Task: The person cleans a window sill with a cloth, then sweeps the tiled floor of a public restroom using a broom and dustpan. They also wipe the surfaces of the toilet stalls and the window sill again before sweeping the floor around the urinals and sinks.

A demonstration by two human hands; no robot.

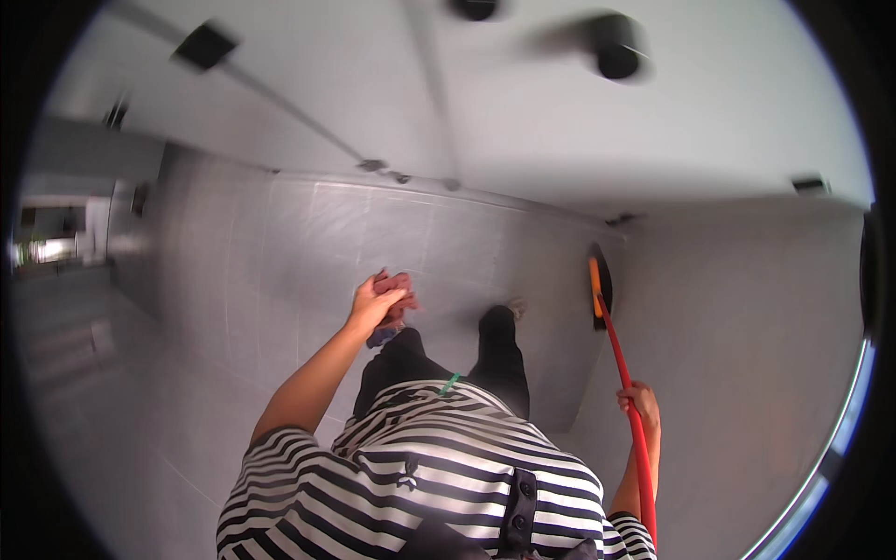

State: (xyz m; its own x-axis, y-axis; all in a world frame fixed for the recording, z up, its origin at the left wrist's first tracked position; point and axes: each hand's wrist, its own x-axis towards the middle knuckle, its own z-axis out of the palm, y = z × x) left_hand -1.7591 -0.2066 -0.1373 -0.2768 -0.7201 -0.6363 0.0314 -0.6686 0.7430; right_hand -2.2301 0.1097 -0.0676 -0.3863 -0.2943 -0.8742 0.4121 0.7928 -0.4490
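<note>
My left hand (375, 303) is closed around a crumpled reddish-brown cloth (399, 286), held out in front of my left leg. Part of the cloth hangs below my fingers. On my right, my right hand (639, 399) grips the red handle (616, 347) of a broom. Its broom head (598, 287), orange with dark bristles, is at the far end, close to the corner on the right. I cannot tell whether the bristles touch the floor.
Grey floor tiles (373, 219) lie underfoot, and a pale wall (523, 121) with dark fittings (616, 47) rises ahead. A grey wall (737, 308) stands close on the right, with a bright window edge (840, 439) beyond. At the far left a passage (65, 233) leads toward light.
</note>
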